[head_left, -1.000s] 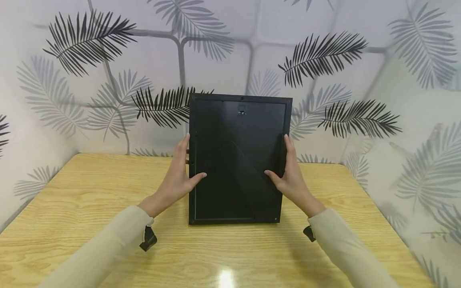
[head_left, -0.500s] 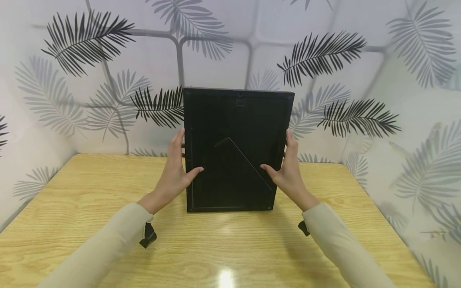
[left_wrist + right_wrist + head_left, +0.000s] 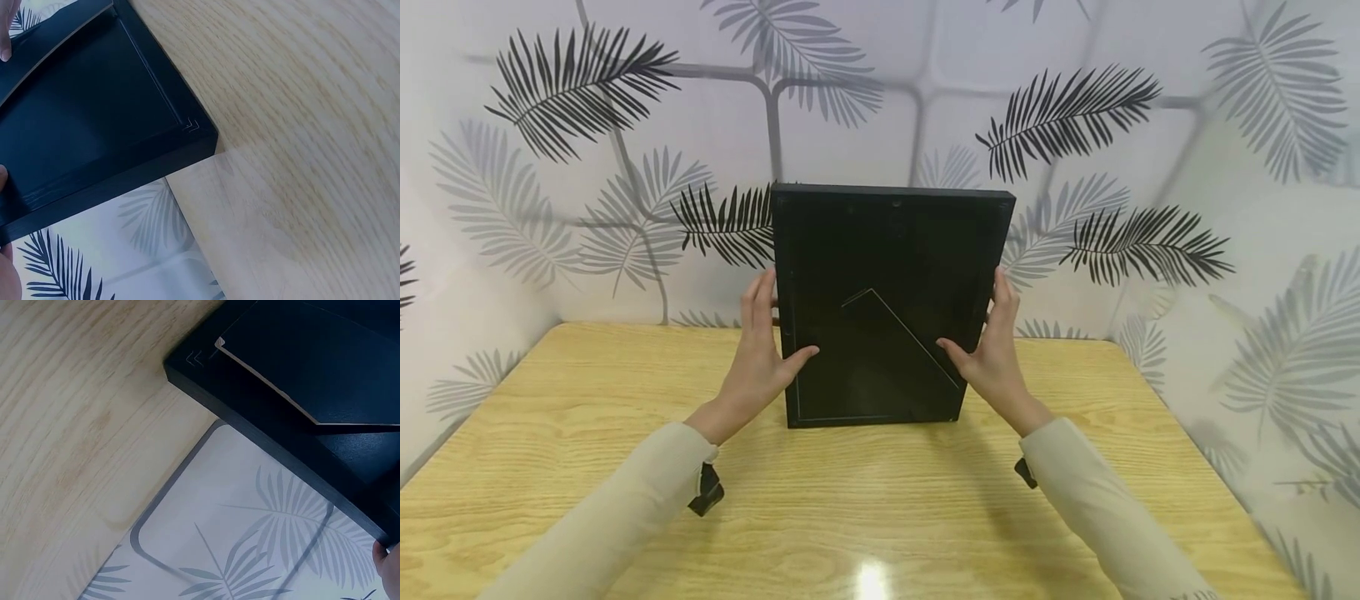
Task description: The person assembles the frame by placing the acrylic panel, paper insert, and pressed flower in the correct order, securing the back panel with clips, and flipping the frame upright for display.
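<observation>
A black picture frame [image 3: 895,250] stands with its back toward me, top edge leaning my way. My left hand [image 3: 754,362] grips its left side, thumb on the backing and fingers behind the edge. On the other side, my right hand [image 3: 997,358] holds it in the same manner. A flat easel stand [image 3: 312,369] runs diagonally across the backing, its edge slightly raised in the right wrist view. The lower corner of the frame [image 3: 194,128] is right at the tabletop in the left wrist view. The front of the frame is hidden.
The wood-grain table [image 3: 850,517] extends around the frame on all sides. Behind it rises a pale wall covering [image 3: 865,125] with a leaf print, which also closes in at the left and right. Dark wrist straps [image 3: 706,490] show below the cuffs.
The frame has tilted, its top coming toward me and its bottom edge shifting away. Both hands have moved slightly left with it, keeping their hold. The easel stand's edge now shows more plainly.
</observation>
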A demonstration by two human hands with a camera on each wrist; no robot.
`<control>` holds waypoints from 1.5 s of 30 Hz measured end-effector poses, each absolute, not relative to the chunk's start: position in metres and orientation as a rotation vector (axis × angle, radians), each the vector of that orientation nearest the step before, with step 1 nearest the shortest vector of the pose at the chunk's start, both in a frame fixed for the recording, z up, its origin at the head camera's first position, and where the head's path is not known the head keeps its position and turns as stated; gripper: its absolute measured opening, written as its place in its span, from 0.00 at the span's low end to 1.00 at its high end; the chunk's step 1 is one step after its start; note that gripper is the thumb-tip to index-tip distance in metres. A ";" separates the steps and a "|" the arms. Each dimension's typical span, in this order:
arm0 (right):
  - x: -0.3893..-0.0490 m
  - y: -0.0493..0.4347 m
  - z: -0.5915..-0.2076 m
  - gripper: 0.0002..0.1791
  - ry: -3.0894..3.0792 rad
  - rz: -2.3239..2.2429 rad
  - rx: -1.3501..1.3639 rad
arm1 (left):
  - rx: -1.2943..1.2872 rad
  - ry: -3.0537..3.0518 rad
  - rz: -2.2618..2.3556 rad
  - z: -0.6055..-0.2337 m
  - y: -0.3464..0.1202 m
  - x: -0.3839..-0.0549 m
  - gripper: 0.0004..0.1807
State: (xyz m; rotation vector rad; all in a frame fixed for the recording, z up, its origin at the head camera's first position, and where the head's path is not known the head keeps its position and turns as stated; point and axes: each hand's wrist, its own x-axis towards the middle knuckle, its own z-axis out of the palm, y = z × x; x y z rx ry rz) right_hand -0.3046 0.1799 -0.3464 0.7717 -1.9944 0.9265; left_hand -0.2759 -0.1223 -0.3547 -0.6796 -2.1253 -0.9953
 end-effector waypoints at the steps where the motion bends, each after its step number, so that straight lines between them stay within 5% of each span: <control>1: -0.304 0.180 -0.346 0.59 -1.998 0.937 0.770 | -0.683 -2.125 -1.002 -0.355 -0.123 -0.276 0.59; 15: -0.296 0.182 -0.342 0.54 -1.984 1.040 0.764 | -0.691 -2.194 -1.118 -0.355 -0.126 -0.273 0.59; 28: -0.272 0.165 -0.351 0.31 -1.792 0.766 0.867 | -0.700 -2.194 -1.120 -0.356 -0.127 -0.272 0.59; 45: -0.257 0.153 -0.376 0.33 -2.177 0.896 0.956 | -0.708 -2.215 -1.135 -0.354 -0.125 -0.270 0.59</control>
